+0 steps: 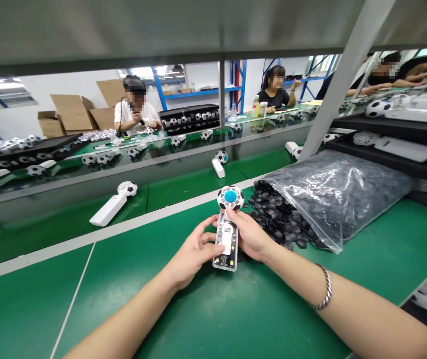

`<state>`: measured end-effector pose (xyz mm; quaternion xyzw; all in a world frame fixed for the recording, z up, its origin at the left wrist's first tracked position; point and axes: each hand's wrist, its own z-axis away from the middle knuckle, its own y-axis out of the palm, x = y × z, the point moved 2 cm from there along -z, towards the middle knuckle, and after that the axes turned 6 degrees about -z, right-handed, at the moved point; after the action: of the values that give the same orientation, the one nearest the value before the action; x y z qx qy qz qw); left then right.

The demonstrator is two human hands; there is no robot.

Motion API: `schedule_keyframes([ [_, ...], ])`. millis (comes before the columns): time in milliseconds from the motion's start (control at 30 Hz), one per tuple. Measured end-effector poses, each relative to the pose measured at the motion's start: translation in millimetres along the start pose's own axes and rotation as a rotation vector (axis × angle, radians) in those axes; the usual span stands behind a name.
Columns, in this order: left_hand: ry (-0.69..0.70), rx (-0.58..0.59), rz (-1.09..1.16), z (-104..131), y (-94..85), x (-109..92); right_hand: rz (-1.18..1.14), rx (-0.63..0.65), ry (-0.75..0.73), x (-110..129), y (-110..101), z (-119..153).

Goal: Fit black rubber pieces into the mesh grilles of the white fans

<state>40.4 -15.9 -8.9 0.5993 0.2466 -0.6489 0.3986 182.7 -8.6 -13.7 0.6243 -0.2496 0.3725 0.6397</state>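
A device with a round football-patterned head, blue at its centre, and a clear body showing a black circuit board (229, 241) is held over the green table. My left hand (199, 249) grips the body from the left, its thumb on the white part of the board. Around the neck and upper right side, my right hand (249, 234) is closed, its thumb just under the football head (230, 199). Small black pieces (284, 214) spill from a clear plastic bag (340, 189) just right of my right hand.
Beyond the pale rail (161, 217), a green conveyor (172, 182) carries football-headed devices, one of them white (109, 210). Black trays of devices (396, 142) are stacked at the right beside a slanted grey post (342, 80). People sit across the line.
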Motion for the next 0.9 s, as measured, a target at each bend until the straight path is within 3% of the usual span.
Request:
schedule_keyframes([
  [133,0.109,-0.13,0.075,-3.3,-4.4,-1.4,0.132,0.114,-0.069,5.7,2.8,4.6],
  [233,0.21,-0.198,0.029,-2.6,-4.6,-2.9,0.135,0.246,-0.004,1.2,8.2,8.7],
  [367,0.248,-0.211,-0.232,-5.6,-20.2,-10.8,0.05,0.213,0.071,-4.5,8.2,9.9],
  [433,0.317,-0.373,-0.491,-11.4,-49.2,-21.4,0.034,0.133,0.129,-5.3,4.5,8.6],
  [500,0.365,-0.644,-0.79,-17.6,-91.5,-34.6,0.031,0.057,0.213,-5.9,0.4,7.4],
  [567,0.24,-0.881,-1.029,-23.6,-138.9,-44.0,0.026,0.022,0.28,-6.6,-2.1,7.0],
  [700,0.074,-1.066,-0.975,-29.1,-213.3,-49.2,0.004,0.104,0.315,-7.7,0.1,9.9],
  [800,-0.005,-1.097,-0.82,-28.4,-239.7,-46.9,-0.028,0.196,0.311,-7.9,4.1,12.9],
  [900,-0.001,-1.087,-0.602,-27.6,-241.4,-44.7,-0.035,0.261,0.276,-7.4,6.4,13.1],
])
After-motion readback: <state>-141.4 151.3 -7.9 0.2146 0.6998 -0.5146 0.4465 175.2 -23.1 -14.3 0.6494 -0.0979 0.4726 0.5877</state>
